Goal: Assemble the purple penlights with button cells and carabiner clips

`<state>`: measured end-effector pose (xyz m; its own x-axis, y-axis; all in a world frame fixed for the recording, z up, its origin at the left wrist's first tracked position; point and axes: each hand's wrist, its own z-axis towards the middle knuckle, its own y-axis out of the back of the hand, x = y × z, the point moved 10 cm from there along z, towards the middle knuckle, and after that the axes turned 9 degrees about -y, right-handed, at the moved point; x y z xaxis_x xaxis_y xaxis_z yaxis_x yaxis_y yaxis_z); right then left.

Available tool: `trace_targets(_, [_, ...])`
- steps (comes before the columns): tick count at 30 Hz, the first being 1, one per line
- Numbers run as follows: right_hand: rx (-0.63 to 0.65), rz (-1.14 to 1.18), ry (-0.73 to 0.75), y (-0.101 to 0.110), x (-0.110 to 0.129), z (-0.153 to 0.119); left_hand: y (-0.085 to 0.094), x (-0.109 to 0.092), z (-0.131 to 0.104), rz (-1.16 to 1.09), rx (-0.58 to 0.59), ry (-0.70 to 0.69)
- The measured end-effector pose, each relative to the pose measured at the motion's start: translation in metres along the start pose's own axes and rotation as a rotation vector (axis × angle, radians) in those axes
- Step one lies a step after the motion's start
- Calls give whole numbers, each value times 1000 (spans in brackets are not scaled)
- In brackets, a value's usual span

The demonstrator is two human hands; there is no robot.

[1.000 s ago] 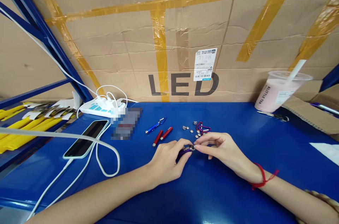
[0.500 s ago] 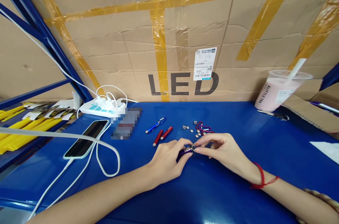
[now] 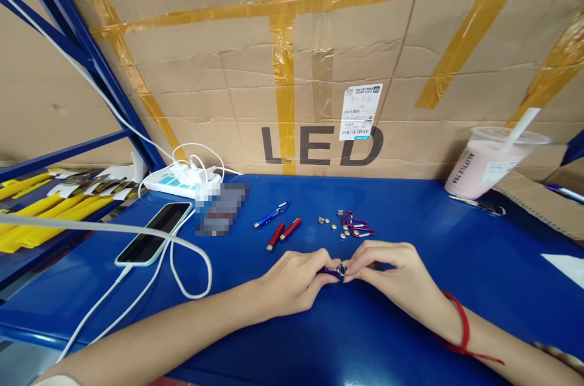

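Lying at left: a pale-cased black-screened smartphone (image 3: 152,237) with a white cable, on your glossy blue worktop (image 3: 365,331).
Blue and red tubes: a slim shiny blue tube (image 3: 267,218) with a clip, then two short red cylinders (image 3: 275,237), ahead of your left hand.
Left hand (image 3: 294,279): your thumb and fingers are closed in a pinch around the tube's body.
Purple tube: the slim dark-purple tube with a silver end (image 3: 329,271) is between your hands; it looks light, stiff and smooth, so probably slippery. Hold it mid-barrel, leaving the silver end exposed.
Silver discs: small round metal discs (image 3: 334,227) are scattered beyond the tube, near the red wire-shaped clips (image 3: 362,232).
Right hand (image 3: 392,267): your thumb and forefinger nearly meet at the silver end; whether they grip it or something hidden, you cannot tell here.
Drink cup: a clear plastic cup of pink drink (image 3: 483,167) is well apart, far right.
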<state>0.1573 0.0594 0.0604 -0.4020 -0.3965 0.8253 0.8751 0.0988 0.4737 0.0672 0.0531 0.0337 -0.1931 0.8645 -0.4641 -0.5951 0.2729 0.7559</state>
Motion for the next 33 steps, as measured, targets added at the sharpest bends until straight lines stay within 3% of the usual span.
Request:
trace_targets(7, [-36, -98, 58, 0, 19, -7, -2, -2, -1, 4, 40, -10])
trace_targets(13, [-63, -126, 10, -1, 10, -4, 3, -7, 0, 107, -7, -46])
trace_targets(17, [-24, -80, -97, -5, -2, -1, 5, -9, 1, 153, -27, -72])
trace_targets(26, [28, 42, -257, -8, -19, 0, 5, -8, 1, 122, -38, -76])
trace_targets(33, [36, 17, -247, -7, -20, 2, 3, -6, 2, 139, -19, -74])
